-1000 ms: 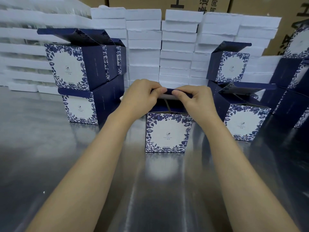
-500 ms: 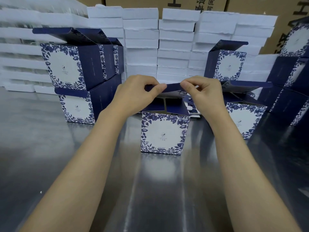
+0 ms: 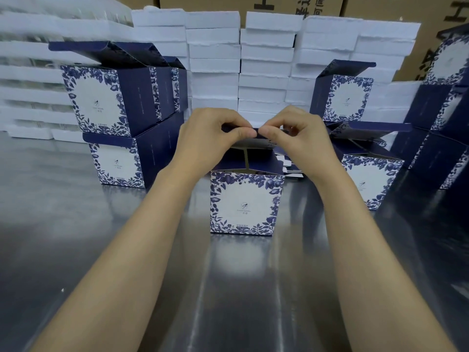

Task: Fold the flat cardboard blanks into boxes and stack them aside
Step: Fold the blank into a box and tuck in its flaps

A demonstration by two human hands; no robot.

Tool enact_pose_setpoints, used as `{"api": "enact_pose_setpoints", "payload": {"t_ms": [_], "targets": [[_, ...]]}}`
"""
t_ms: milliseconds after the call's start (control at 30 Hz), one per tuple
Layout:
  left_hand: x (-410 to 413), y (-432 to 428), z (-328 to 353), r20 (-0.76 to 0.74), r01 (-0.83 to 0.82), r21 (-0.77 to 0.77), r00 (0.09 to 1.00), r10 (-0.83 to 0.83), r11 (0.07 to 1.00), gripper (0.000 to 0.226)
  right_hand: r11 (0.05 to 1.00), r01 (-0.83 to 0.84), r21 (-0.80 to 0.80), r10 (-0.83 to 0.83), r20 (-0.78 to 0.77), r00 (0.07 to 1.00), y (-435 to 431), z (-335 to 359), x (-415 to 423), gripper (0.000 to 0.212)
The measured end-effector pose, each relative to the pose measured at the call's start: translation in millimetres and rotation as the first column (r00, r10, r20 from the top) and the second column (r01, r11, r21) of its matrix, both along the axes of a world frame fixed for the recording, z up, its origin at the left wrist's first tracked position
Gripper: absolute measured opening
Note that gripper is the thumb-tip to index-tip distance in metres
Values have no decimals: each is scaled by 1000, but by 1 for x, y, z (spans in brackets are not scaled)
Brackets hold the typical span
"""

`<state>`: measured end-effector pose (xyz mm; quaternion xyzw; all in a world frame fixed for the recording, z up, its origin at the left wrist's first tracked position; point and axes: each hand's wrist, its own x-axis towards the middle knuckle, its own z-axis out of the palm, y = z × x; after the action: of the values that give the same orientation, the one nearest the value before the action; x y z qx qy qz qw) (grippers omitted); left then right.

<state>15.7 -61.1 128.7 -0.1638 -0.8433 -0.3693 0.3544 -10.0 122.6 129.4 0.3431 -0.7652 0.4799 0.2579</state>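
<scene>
Right hand on flap, blanks behind

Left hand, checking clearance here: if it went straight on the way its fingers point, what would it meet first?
Likely the right hand: the left hand points rightward along the lid flap, thumbs nearly touching.

A shiny steel table carries an open box at centre, stacked boxes to its left, and white slabs piled behind.

Back cartons bear big black characters, cropped, one perhaps "间"; print on the box is too small to read.
</scene>
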Motion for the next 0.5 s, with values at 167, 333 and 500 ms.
{"api": "enact_pose_setpoints", "payload": {"t_ms": [167,333,500], "targets": [[-1,-12,1,46,-48,-31,998,49,998,23,998,26,-58,-22,60,998,6,1,0,14],[-3,-16,-3,-27,-147,-155,989,145,977,26,992,123,-29,-118,126,985,7,0,0,18],[5,-17,3,40,-18,-68,999,21,998,34,984,152,-88,-132,199,971,14,4,-4,22]]}}
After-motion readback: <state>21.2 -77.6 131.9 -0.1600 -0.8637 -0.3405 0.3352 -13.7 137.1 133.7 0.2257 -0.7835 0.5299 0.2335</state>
